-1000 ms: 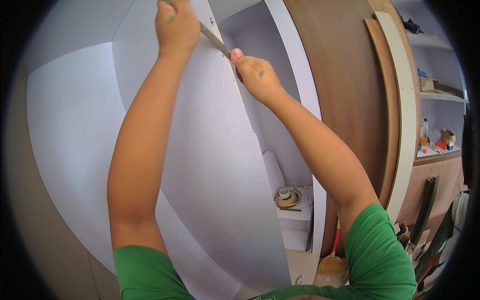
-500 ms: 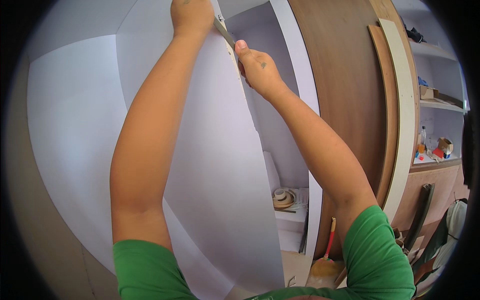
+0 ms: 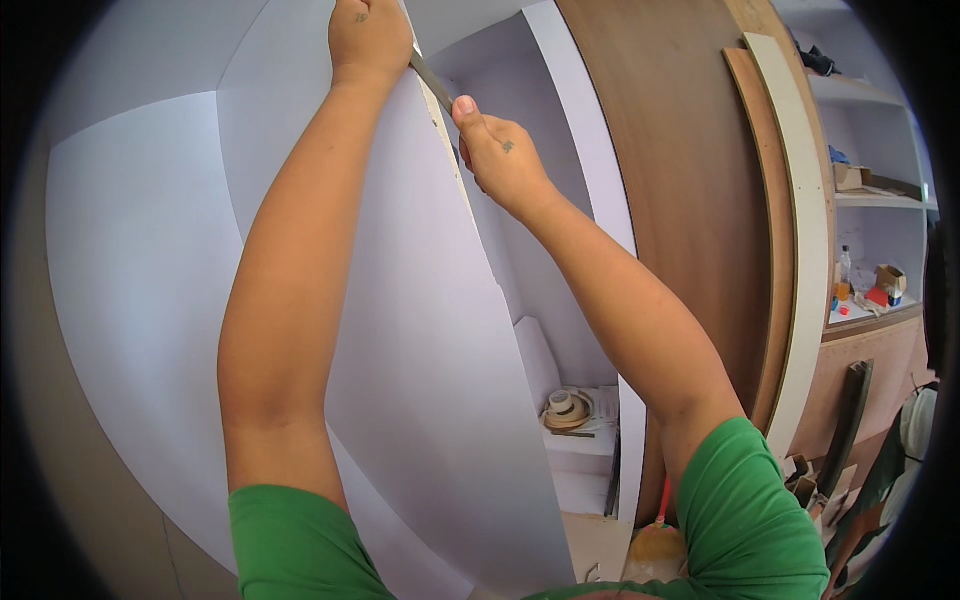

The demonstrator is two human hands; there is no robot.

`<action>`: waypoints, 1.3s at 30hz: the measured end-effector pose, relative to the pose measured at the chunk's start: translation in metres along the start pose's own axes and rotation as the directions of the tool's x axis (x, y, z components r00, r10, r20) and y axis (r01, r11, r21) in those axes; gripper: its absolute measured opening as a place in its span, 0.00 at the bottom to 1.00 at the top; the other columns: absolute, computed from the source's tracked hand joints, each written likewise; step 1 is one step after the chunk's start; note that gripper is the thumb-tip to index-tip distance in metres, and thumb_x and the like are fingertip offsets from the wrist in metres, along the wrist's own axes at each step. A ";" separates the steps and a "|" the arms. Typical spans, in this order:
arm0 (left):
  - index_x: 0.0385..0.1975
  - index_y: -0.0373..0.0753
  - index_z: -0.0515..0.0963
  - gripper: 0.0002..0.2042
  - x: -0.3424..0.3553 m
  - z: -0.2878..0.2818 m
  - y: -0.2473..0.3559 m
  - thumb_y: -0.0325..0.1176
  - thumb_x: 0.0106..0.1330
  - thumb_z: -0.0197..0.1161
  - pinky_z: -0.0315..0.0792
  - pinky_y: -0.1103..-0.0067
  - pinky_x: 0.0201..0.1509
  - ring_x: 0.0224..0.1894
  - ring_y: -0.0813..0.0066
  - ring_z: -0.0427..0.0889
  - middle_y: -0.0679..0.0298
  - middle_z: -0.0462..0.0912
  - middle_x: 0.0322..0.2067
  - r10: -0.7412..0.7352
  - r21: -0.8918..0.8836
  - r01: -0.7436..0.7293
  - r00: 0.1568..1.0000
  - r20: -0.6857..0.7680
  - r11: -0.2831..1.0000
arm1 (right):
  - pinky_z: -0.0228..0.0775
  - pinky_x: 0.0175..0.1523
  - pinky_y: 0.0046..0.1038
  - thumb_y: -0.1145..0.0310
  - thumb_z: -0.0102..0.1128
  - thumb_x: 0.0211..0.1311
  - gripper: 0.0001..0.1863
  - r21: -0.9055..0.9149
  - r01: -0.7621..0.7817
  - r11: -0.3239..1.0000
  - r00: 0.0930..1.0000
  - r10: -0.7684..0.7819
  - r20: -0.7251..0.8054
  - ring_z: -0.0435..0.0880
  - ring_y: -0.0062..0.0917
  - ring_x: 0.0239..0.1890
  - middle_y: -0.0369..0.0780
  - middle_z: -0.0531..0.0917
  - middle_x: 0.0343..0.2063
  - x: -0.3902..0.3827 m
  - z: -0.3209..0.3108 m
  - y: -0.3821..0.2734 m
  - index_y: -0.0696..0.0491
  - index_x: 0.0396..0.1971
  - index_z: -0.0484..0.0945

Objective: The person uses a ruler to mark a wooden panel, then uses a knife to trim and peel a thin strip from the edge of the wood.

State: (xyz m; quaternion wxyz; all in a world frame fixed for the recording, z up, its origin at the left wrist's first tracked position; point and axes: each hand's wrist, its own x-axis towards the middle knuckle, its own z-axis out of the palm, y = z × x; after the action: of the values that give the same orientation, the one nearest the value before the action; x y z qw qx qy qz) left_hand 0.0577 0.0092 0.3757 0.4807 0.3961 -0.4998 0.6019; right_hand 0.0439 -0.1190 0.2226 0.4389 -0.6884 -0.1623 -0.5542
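Note:
A tall pale lilac panel (image 3: 430, 320) stands upright in front of me, its raw, chipped edge (image 3: 446, 130) facing right. Against the upper part of that edge lies a flat, narrow grey file (image 3: 432, 82), tilted down to the right. My left hand (image 3: 370, 45) is closed around its upper end, high beside the panel; the fingers are partly hidden behind the hand. Holding the lower end is my right hand (image 3: 503, 160), thumb on top and fingers curled under, just right of the edge. Both arms are raised.
Behind the panel is a lilac cabinet recess, with a tape roll (image 3: 566, 408) on its low shelf. Further right are a brown door panel (image 3: 670, 200) and leaning boards (image 3: 800, 220). Cluttered shelves (image 3: 880, 200) stand at the far right. A red-handled broom (image 3: 658, 545) is low down.
The whole view has shifted a little, so the panel and shelves appear lower and further left. Both hands keep their hold on the file, at nearly the same spot on the panel's edge.

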 end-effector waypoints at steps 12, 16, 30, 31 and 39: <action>0.74 0.33 0.58 0.31 0.015 0.024 -0.030 0.48 0.80 0.39 0.52 0.60 0.79 0.78 0.49 0.53 0.44 0.54 0.76 -0.123 0.556 0.053 0.988 0.089 0.830 | 0.70 0.31 0.32 0.33 0.45 0.72 0.38 0.104 -0.090 0.991 0.996 0.088 0.020 0.75 0.26 0.23 0.40 0.77 0.19 0.012 -0.011 0.016 0.56 0.21 0.76; 0.74 0.33 0.59 0.30 0.015 0.013 -0.029 0.48 0.80 0.39 0.53 0.62 0.79 0.77 0.51 0.55 0.45 0.56 0.75 -0.159 0.442 0.076 0.975 0.154 0.894 | 0.68 0.28 0.27 0.32 0.49 0.70 0.37 0.070 -0.147 0.987 0.982 0.137 0.130 0.73 0.23 0.21 0.37 0.74 0.18 0.000 -0.023 0.009 0.55 0.22 0.76; 0.72 0.30 0.62 0.29 0.016 -0.003 -0.014 0.46 0.80 0.41 0.57 0.68 0.77 0.74 0.52 0.63 0.44 0.66 0.71 -0.061 0.112 0.056 0.997 0.042 0.992 | 0.72 0.42 0.34 0.26 0.42 0.69 0.44 0.006 -0.080 0.997 0.992 0.079 0.098 0.79 0.32 0.33 0.42 0.80 0.24 0.003 -0.013 0.014 0.58 0.23 0.79; 0.72 0.31 0.62 0.30 0.018 0.005 -0.019 0.46 0.80 0.41 0.56 0.68 0.77 0.74 0.53 0.63 0.44 0.65 0.71 -0.010 0.147 0.004 0.999 0.042 0.989 | 0.72 0.43 0.34 0.26 0.41 0.69 0.44 0.008 -0.081 0.997 0.994 0.080 0.077 0.79 0.33 0.33 0.42 0.80 0.24 0.006 -0.014 0.019 0.58 0.23 0.79; 0.73 0.32 0.61 0.30 0.010 -0.015 -0.009 0.47 0.79 0.43 0.55 0.70 0.78 0.75 0.58 0.62 0.48 0.64 0.73 -0.044 -0.011 0.044 0.999 0.020 0.999 | 0.68 0.36 0.32 0.25 0.42 0.69 0.43 -0.045 -0.001 0.999 0.998 0.004 0.062 0.75 0.28 0.27 0.39 0.76 0.20 0.002 -0.014 0.011 0.56 0.19 0.74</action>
State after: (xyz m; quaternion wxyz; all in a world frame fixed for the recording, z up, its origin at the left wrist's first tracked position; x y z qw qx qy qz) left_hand 0.0640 0.0257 0.3841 0.4911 0.4100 -0.4993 0.5843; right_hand 0.0440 -0.1367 0.2198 0.4188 -0.7151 -0.1627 -0.5355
